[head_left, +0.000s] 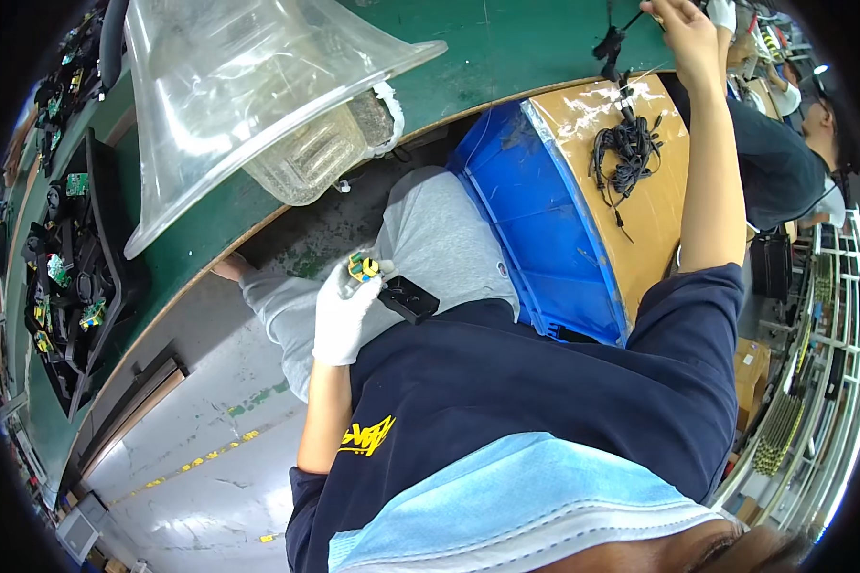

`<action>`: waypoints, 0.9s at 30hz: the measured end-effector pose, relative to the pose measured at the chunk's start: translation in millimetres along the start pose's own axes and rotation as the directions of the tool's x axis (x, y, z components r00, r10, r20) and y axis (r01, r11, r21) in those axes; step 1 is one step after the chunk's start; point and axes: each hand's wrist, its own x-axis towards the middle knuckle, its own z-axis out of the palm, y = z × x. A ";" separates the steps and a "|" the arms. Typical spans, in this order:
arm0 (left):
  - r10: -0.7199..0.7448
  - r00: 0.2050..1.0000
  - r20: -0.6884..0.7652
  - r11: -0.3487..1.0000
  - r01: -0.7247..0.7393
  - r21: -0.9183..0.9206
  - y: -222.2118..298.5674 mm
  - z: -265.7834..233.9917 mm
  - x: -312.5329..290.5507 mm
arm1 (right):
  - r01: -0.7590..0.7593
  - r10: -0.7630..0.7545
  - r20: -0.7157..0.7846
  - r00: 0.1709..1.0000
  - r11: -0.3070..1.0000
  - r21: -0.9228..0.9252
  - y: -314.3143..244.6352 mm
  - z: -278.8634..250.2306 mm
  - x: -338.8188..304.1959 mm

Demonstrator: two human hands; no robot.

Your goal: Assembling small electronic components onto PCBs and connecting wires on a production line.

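Floor (215,458) glares brightly; warped edges seem soft.

A flared clear plastic hood (210,105) overhangs the near edge of the green workbench (492,43), and toward the bench's left end a black tray (117,258) holds green circuit boards (57,270) among dark parts. Just below the near edge stands a blue bin (535,220), brown cardboard (669,191) adjoining its rim. Farther right are a co-worker in dark clothing (784,172), a cardboard box (750,368) and metal racks (822,377).
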 end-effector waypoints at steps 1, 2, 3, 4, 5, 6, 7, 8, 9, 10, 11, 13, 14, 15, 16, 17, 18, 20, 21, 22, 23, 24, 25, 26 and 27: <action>-0.004 1.000 -0.008 1.000 0.004 -0.019 -0.5 0.2 0.2 | 0.002 -0.002 0.001 1.000 1.000 0.005 -0.9 -3.1 2.4; -0.008 1.000 -0.015 0.999 0.008 -0.039 -1.2 0.3 0.6 | -0.105 0.111 -0.018 0.994 0.973 0.205 -4.0 -9.3 6.0; -0.009 1.000 -0.019 0.999 0.008 -0.037 -1.7 -0.5 0.0 | -0.156 0.166 -0.008 0.986 0.939 0.306 -8.9 -13.3 6.3; -0.008 1.000 -0.021 0.999 0.007 -0.034 -2.3 -1.3 0.3 | -0.183 0.194 0.003 0.981 0.921 0.345 -12.7 -13.8 6.8; -0.007 1.000 -0.023 1.000 0.006 -0.031 -2.9 -2.1 -0.3 | -0.208 0.215 0.023 0.976 0.906 0.367 -14.6 -13.1 7.5; -0.005 1.000 -0.025 1.000 0.004 -0.030 -3.3 -2.1 -0.4 | -0.227 0.228 0.048 0.973 0.881 0.414 -14.9 -14.6 10.1; -0.005 1.000 -0.027 1.000 0.004 -0.030 -3.7 -2.1 -1.1 | -0.246 0.238 0.081 0.968 0.826 0.507 -13.6 -22.5 13.4; -0.005 1.000 -0.029 1.000 0.004 -0.031 -3.9 -2.0 -1.2 | -0.255 0.234 0.113 0.966 0.767 0.589 -11.5 -30.9 18.0; -0.006 1.000 -0.027 1.000 0.005 -0.029 -3.9 -2.0 -1.8 | -0.264 0.240 0.123 0.963 0.748 0.609 -17.0 -32.0 14.6; -0.005 1.000 -0.029 1.000 0.005 -0.018 -4.0 -1.8 -2.1 | -0.254 0.253 0.058 0.966 0.876 0.410 -20.4 -23.2 11.5; -0.005 1.000 -0.029 1.000 0.005 -0.007 -4.1 -1.7 -2.5 | -0.245 0.250 -0.009 0.968 0.952 0.186 -24.0 -17.1 7.9; -0.002 1.000 -0.030 1.000 0.001 -0.011 -3.6 -0.4 -2.3 | -0.183 0.195 -0.055 0.979 0.967 0.175 -24.2 -12.0 7.9; -0.002 0.999 -0.034 1.000 0.001 -0.012 -3.2 0.1 -1.6 | -0.231 0.244 0.018 0.970 0.893 0.385 -23.3 -23.3 11.4; -0.003 0.999 -0.034 1.000 0.002 -0.013 -3.1 -0.1 -2.1 | -0.285 0.277 0.102 0.955 0.770 0.571 -25.2 -28.5 10.6; 0.000 1.000 -0.031 1.000 -0.001 -0.025 -2.8 -0.3 -1.8 | -0.286 0.278 0.104 0.955 0.770 0.570 -25.4 -27.5 9.6; 0.003 1.000 -0.027 0.999 -0.004 -0.037 -3.1 -0.3 -2.2 | -0.295 0.272 0.126 0.954 0.774 0.560 -25.7 -24.6 8.5; 0.003 1.000 -0.027 0.999 -0.004 -0.037 -3.2 -0.3 -1.8 | -0.302 0.266 0.146 0.953 0.778 0.551 -27.2 -20.7 8.2; 0.003 0.999 -0.033 1.000 -0.003 0.000 -4.3 -0.4 -1.3 | -0.296 0.258 0.151 0.954 0.740 0.604 -24.9 -23.3 11.1; 0.000 0.999 -0.035 1.000 0.000 -0.002 -6.4 -1.6 -1.6 | -0.301 0.185 0.240 0.953 0.678 0.671 -24.3 -30.3 11.9; 0.001 1.000 -0.023 1.000 -0.001 0.008 -9.0 -3.8 -0.9 | -0.259 0.189 0.178 0.966 0.762 0.594 -21.5 -29.7 12.1; 0.002 1.000 -0.011 1.000 -0.002 0.018 -10.6 -4.9 -1.1 | -0.218 0.184 0.117 0.976 0.835 0.506 -18.4 -27.1 11.9; 0.001 1.000 -0.011 1.000 -0.001 0.017 -10.4 -4.7 -0.9 | -0.284 0.231 0.170 0.958 0.853 0.439 -22.4 -19.4 9.4; 0.000 1.000 -0.021 1.000 0.001 0.031 -9.8 -4.1 -1.3 | -0.345 0.280 0.219 0.935 0.864 0.366 -24.5 -14.9 7.7; -0.001 0.999 -0.032 0.999 0.002 0.046 -9.4 -4.0 -0.9 | -0.345 0.258 0.240 0.936 0.805 0.483 -23.0 -21.4 8.9; -0.002 0.999 -0.034 0.999 0.004 0.043 -10.2 -4.0 -1.2 | -0.346 0.257 0.243 0.935 0.806 0.480 -19.2 -25.8 11.1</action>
